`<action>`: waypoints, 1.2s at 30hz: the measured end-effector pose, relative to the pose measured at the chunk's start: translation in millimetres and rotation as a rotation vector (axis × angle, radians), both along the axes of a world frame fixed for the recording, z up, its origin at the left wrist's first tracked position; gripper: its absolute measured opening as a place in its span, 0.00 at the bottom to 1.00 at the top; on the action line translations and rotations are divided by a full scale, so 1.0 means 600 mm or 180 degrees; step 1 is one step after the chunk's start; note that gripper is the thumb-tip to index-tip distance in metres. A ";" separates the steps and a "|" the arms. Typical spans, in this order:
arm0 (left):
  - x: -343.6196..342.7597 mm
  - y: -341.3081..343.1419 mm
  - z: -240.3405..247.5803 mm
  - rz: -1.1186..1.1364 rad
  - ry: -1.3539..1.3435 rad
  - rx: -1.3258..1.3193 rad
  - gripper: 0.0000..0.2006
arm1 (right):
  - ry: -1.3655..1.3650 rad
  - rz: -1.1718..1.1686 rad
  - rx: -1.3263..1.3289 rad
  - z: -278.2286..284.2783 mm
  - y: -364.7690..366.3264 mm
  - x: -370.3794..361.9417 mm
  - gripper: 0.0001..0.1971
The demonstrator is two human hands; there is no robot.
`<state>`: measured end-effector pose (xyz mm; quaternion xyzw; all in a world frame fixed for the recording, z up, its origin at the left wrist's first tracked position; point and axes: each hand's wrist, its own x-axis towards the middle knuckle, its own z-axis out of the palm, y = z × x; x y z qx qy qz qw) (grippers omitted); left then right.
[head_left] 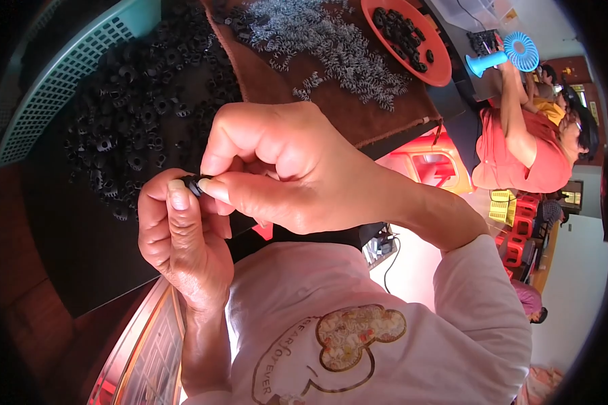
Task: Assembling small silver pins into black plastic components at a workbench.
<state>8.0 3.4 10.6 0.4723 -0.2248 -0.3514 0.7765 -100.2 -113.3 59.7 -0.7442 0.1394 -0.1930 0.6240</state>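
A small black plastic part (194, 184) is held between my two hands, just above the near edge of the dark table. My left hand (186, 233) is closed, its thumb and fingers pinching the part from the left. From the other side, the thumb and bent forefinger of my right hand (277, 169) press on it. My fingertips cover much of the part, so its full shape is hidden. Beyond my hands lies a wide heap of loose black plastic pieces (138, 111), ring-shaped with notched edges. Many small metal coil springs (338, 50) are spread on a brown cloth (378, 118).
An orange-red bowl (444, 71) with black pieces stands at the back right. A green perforated basket (61, 74) leans at the far left. Rightward are a blue handheld fan (520, 51), a person in a red shirt (520, 158) and a red plastic stool (446, 162).
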 end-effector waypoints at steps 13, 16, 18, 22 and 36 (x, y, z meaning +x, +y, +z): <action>-0.006 -0.001 0.001 0.0081 -0.0235 0.0053 0.13 | 0.0133 -0.0048 0.0297 -0.003 -0.001 -0.002 0.02; -0.004 0.001 0.000 -0.0010 -0.0188 0.0053 0.12 | -0.0027 -0.0076 -0.0043 -0.009 -0.001 0.003 0.02; -0.004 0.000 -0.001 0.0059 -0.0161 0.0057 0.11 | -0.0118 -0.0084 -0.0138 -0.008 -0.006 0.001 0.03; -0.004 0.000 0.001 -0.0158 -0.0156 0.0071 0.10 | 0.0291 0.0000 0.0455 -0.005 -0.021 -0.016 0.06; 0.020 0.010 0.009 -0.1122 0.0098 0.0315 0.12 | -0.0037 -0.0091 -0.3434 -0.006 -0.021 -0.025 0.19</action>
